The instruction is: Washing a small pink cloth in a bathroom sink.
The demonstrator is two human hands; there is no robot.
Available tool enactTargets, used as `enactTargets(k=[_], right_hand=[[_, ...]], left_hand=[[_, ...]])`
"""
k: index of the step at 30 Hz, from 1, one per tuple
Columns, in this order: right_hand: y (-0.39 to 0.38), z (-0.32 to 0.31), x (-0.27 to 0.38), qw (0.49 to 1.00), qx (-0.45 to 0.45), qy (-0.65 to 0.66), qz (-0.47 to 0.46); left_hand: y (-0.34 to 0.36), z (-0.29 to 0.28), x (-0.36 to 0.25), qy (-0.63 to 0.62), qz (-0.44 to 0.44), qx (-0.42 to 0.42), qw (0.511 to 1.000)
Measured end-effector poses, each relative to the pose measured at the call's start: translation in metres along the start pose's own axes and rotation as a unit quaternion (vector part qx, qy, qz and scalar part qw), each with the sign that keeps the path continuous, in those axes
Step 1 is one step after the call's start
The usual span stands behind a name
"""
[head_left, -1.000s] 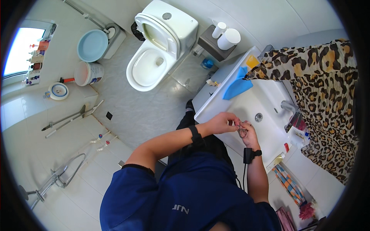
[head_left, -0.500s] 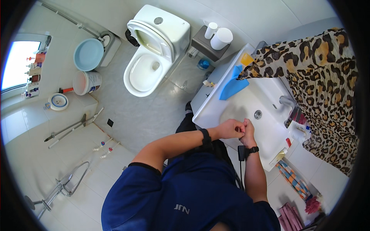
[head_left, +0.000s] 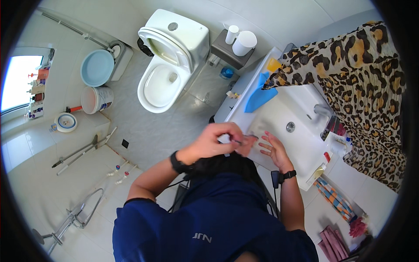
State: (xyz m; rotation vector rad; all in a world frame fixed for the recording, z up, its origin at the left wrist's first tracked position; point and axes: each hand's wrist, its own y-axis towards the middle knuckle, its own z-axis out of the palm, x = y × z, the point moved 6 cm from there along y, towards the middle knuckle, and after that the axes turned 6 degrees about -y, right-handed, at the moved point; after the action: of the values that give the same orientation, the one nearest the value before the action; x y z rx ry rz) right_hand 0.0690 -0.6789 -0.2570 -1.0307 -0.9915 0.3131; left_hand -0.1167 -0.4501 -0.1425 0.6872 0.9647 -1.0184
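My left hand (head_left: pixel 214 142) is curled in front of my waist, fingers pinched round a small pinkish thing (head_left: pixel 247 146) that looks thin and crumpled. Motion blurs it too much to name its kind. A whitish patch shows between the fingers. My right hand (head_left: pixel 275 150) is held over the near edge of the white washbasin (head_left: pixel 301 150), its fingers spread and nothing in them. Inside the basin are a round metal drain (head_left: pixel 290 127) and, at its right side, a faucet (head_left: pixel 322 111). Black bands with a cable circle my wrists.
A blue sheet-like thing (head_left: pixel 259 99) hangs over the basin's far left rim beside a yellow item (head_left: pixel 273 65). Leopard-print fabric (head_left: pixel 336 56) drapes over the right side. Farther left stand a toilet (head_left: pixel 159 89), a white bucket (head_left: pixel 97 99) and a light-blue tub (head_left: pixel 97 67).
My hands, together over the basin's near edge before, have parted. The left moved left toward my body with the pinkish thing now showing; the right has opened its fingers.
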Motion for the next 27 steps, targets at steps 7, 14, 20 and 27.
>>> enactTargets(k=[7, 14, 20, 27], right_hand=[[0.013, -0.040, -0.024, 0.996, -0.076, -0.008, 0.040], [0.010, -0.058, -0.035, 0.992, -0.120, 0.011, 0.045], [0.002, -0.071, -0.042, 0.990, -0.136, 0.021, 0.043], [-0.008, -0.089, -0.053, 0.985, -0.161, 0.041, 0.042]], left_hand=[[-0.009, -0.079, -0.020, 0.196, -0.016, -0.169, 0.966], [-0.019, -0.142, 0.107, 0.352, -0.087, -0.216, 0.907], [-0.002, -0.154, 0.173, 0.410, -0.088, -0.206, 0.884], [0.033, -0.124, 0.189, 0.383, -0.054, -0.168, 0.907]])
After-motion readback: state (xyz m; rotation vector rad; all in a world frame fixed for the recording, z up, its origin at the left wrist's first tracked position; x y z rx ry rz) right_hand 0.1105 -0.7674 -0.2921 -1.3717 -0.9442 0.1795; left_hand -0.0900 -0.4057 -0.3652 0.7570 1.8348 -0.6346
